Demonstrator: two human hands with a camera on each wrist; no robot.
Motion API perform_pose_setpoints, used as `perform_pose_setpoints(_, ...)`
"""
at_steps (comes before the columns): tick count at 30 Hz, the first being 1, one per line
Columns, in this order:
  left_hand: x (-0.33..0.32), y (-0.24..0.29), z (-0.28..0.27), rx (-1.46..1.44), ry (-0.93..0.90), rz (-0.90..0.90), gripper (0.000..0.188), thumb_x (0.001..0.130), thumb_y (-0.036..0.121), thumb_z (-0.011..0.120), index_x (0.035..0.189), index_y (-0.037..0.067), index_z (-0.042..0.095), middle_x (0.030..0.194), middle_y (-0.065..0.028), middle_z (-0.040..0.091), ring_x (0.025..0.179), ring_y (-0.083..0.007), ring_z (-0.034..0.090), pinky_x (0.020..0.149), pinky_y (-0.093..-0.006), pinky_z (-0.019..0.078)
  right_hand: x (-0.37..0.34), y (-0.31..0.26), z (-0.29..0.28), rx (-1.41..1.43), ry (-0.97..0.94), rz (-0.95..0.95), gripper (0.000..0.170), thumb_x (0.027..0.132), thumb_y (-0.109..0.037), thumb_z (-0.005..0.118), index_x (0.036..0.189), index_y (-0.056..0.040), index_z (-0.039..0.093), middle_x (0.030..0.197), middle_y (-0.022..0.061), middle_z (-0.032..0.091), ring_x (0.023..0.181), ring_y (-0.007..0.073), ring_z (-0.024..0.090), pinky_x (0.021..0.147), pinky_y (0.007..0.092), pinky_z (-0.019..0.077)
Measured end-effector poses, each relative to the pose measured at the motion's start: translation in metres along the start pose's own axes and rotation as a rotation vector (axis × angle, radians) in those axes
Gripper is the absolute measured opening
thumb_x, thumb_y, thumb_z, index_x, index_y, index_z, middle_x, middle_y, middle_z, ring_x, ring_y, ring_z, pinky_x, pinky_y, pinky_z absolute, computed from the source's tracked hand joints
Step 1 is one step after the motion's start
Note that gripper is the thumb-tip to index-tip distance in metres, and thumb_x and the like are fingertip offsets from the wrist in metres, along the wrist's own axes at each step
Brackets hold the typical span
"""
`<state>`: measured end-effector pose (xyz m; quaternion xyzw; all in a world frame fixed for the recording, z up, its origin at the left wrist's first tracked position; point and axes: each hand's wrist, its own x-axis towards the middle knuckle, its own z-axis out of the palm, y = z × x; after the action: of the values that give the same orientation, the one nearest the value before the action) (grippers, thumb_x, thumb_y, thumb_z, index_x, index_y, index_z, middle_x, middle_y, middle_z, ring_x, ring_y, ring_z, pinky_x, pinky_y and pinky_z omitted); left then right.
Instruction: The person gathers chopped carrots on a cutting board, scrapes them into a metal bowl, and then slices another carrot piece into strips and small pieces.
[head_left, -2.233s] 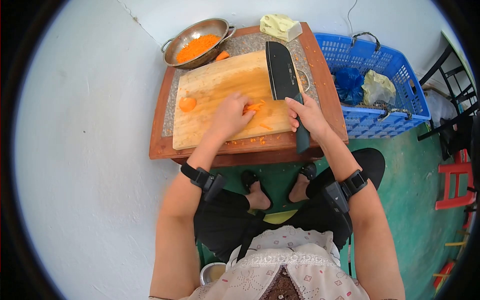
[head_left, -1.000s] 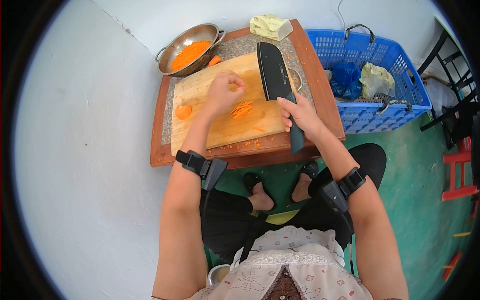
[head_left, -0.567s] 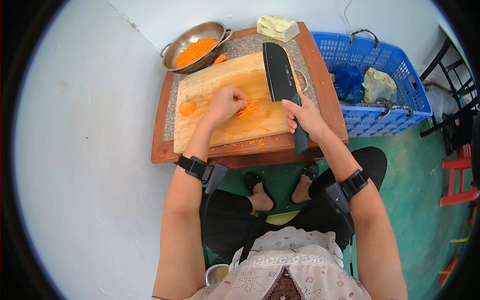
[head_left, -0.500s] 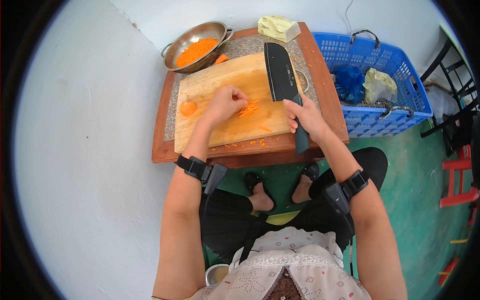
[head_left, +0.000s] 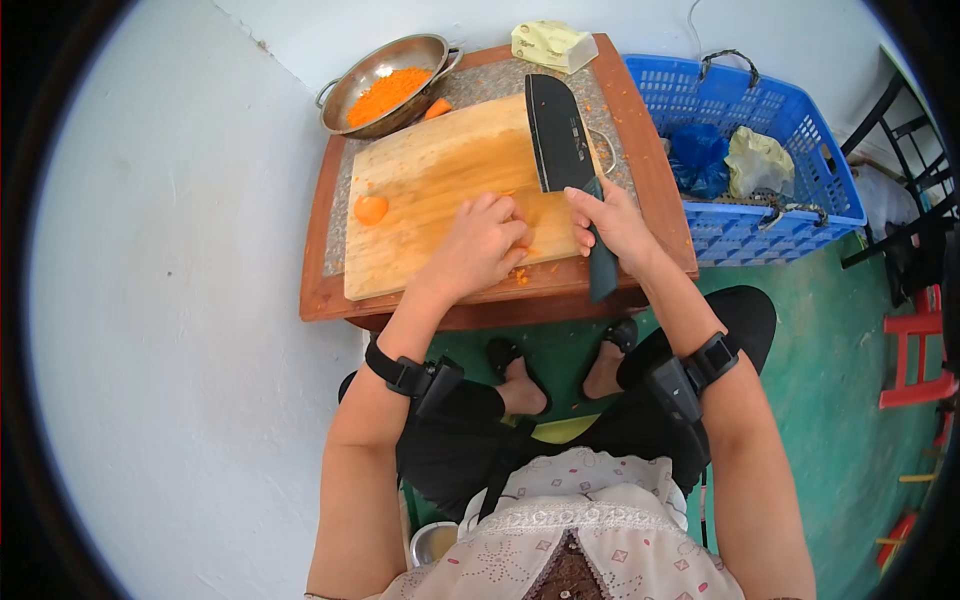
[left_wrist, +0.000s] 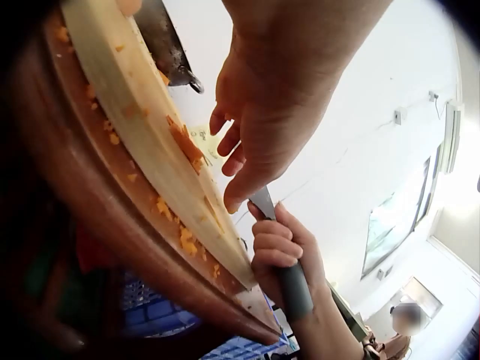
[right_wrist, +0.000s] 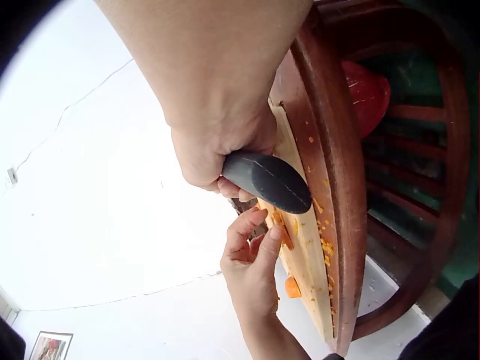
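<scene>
My right hand [head_left: 615, 228] grips the dark handle of a cleaver [head_left: 560, 135], its black blade pointing away over the right side of the wooden cutting board [head_left: 400, 255]. In the right wrist view the handle [right_wrist: 274, 181] sticks out of the fist. My left hand [head_left: 485, 245] is low over the board's front middle, covering most of the cut carrot strips in the head view. The left wrist view shows these carrot strips [left_wrist: 184, 144] lying on the board beside the loosely bent, spread fingers [left_wrist: 229, 139]. An orange carrot chunk [head_left: 371, 209] sits at the board's left.
A metal pan [head_left: 345, 105] of finely cut carrot stands behind the board, beside a small carrot end [head_left: 438, 108]. A yellow tissue pack [head_left: 553, 46] lies at the table's back edge. A blue crate [head_left: 780, 235] stands right of the table. Carrot bits litter the front wooden edge [head_left: 470, 298].
My left hand has moved from the left of the carrot strips to the right and nearer, its pinched fingers now spread over them. The right hand still holds the cleaver in nearly the same place.
</scene>
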<state>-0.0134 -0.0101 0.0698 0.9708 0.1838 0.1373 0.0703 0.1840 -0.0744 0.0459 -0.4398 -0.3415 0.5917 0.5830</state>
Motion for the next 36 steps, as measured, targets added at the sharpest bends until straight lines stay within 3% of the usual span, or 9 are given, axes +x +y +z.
perform_pose_setpoints(3,-0.003,-0.003,0.007,-0.094,0.015,-0.071,0.005,0.072,0.009,0.062,0.072,0.006,0.057,0.089,-0.0067,0.052,0.092,-0.0257,0.046,0.078,-0.0381,0.0378,0.001,0.002,0.000,-0.004,-0.009,-0.002,0.019,0.089,-0.018,0.057,0.088,-0.0061,0.043,0.063,0.0001,0.043,0.045,0.0094,0.045,0.040,0.0268,0.0421)
perform_pose_setpoints(6,-0.006,-0.002,0.011,-0.103,0.042,-0.091,0.009,0.072,0.006,0.062,0.071,0.005,0.053,0.088,-0.0085,0.051,0.088,-0.0272,0.046,0.078,-0.0368,0.0383,0.001,0.003,0.000,0.001,-0.006,-0.005,0.019,0.089,-0.018,0.057,0.089,-0.0058,0.043,0.063,0.0002,0.044,0.045,0.0094,0.045,0.040,0.0269,0.0421)
perform_pose_setpoints(12,-0.001,-0.022,0.006,-0.018,0.325,-0.107,0.008,0.070,0.005,0.063,0.071,0.004,0.054,0.084,-0.0093,0.053,0.085,-0.0287,0.047,0.076,-0.0370,0.0397,0.000,0.001,0.002,-0.059,0.005,-0.007,0.017,0.089,-0.017,0.055,0.089,-0.0054,0.042,0.062,0.0004,0.043,0.045,0.0097,0.046,0.040,0.0271,0.0420)
perform_pose_setpoints(15,0.005,-0.032,0.005,0.007,0.327,-0.208,0.007,0.071,0.008,0.063,0.070,0.006,0.057,0.084,-0.0078,0.053,0.087,-0.0272,0.048,0.074,-0.0375,0.0382,0.001,0.001,0.003,-0.088,-0.002,0.013,0.017,0.089,-0.017,0.055,0.088,-0.0053,0.042,0.062,0.0006,0.043,0.045,0.0099,0.046,0.040,0.0271,0.0419)
perform_pose_setpoints(18,0.005,-0.040,0.012,0.013,0.286,-0.256,0.007,0.073,0.009,0.064,0.073,0.005,0.058,0.084,-0.0092,0.053,0.087,-0.0277,0.049,0.075,-0.0373,0.0390,0.000,-0.002,0.004,-0.095,-0.013,0.031,0.016,0.090,-0.016,0.054,0.089,-0.0067,0.041,0.063,0.0002,0.043,0.045,0.0090,0.044,0.040,0.0260,0.0410)
perform_pose_setpoints(24,-0.008,-0.043,0.017,-0.305,0.356,-0.453,0.020,0.073,0.011,0.067,0.088,-0.001,0.061,0.089,-0.0138,0.055,0.088,-0.0328,0.051,0.080,-0.0370,0.0422,0.000,0.000,0.003,-0.101,-0.013,0.036,0.016,0.089,-0.016,0.055,0.089,-0.0067,0.041,0.062,0.0001,0.043,0.044,0.0086,0.043,0.040,0.0257,0.0403)
perform_pose_setpoints(29,-0.018,-0.031,0.015,-0.194,0.314,-0.386,0.040,0.070,0.014,0.071,0.103,-0.003,0.059,0.098,-0.0173,0.057,0.095,-0.0339,0.052,0.086,-0.0371,0.0426,0.002,-0.005,0.009,-0.206,0.046,0.093,0.015,0.088,-0.014,0.055,0.087,-0.0053,0.042,0.062,0.0001,0.043,0.044,0.0090,0.043,0.040,0.0264,0.0412)
perform_pose_setpoints(35,-0.017,-0.025,0.026,-0.146,0.380,-0.435,0.041,0.070,0.013,0.072,0.106,-0.002,0.059,0.098,-0.0167,0.059,0.097,-0.0325,0.053,0.085,-0.0370,0.0433,-0.010,-0.024,0.029,-0.518,0.071,0.189,0.021,0.084,-0.013,0.054,0.097,0.0029,0.049,0.064,0.0076,0.052,0.044,0.0131,0.052,0.040,0.0285,0.0447)
perform_pose_setpoints(36,-0.016,-0.024,0.027,-0.169,0.405,-0.453,0.041,0.070,0.013,0.072,0.106,-0.002,0.060,0.098,-0.0166,0.059,0.097,-0.0325,0.053,0.085,-0.0370,0.0432,-0.015,-0.029,0.036,-0.615,0.058,0.168,0.023,0.083,-0.013,0.054,0.098,0.0041,0.049,0.066,0.0116,0.054,0.048,0.0174,0.055,0.044,0.0314,0.0465)
